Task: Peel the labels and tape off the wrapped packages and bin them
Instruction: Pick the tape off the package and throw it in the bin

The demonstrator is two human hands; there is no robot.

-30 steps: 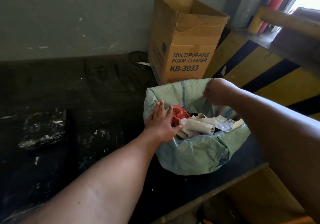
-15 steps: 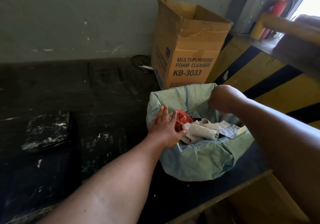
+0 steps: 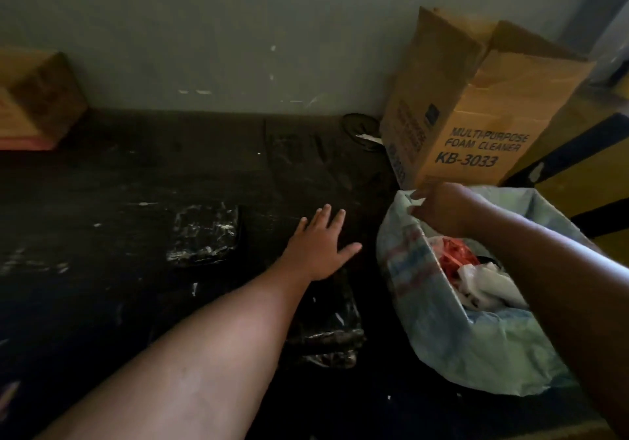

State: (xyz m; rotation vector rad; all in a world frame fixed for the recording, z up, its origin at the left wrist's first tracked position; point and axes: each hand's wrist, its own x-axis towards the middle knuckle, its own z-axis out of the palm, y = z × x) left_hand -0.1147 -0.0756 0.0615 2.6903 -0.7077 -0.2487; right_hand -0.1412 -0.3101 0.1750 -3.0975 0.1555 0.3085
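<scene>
A pale green sack (image 3: 476,347) serves as the bin at the right, holding red netting (image 3: 452,259) and crumpled white labels (image 3: 490,286). My right hand (image 3: 442,208) pinches the sack's far rim. My left hand (image 3: 320,242) hovers flat with fingers spread over the dark table, left of the sack, holding nothing. One black wrapped package (image 3: 206,233) lies left of that hand. Another black wrapped package (image 3: 326,327) lies under my left wrist and forearm, partly hidden.
A tall open cardboard box (image 3: 476,116) marked foam cleaner stands behind the sack against the grey wall. Another brown box (image 3: 37,99) sits at the far left. A yellow and black striped barrier (image 3: 585,174) is at the right. The dark table (image 3: 119,184) carries white scuffs.
My left hand has left the sack's opening and moved left over the table. My right hand shifted to the sack's left rim. The view swung left.
</scene>
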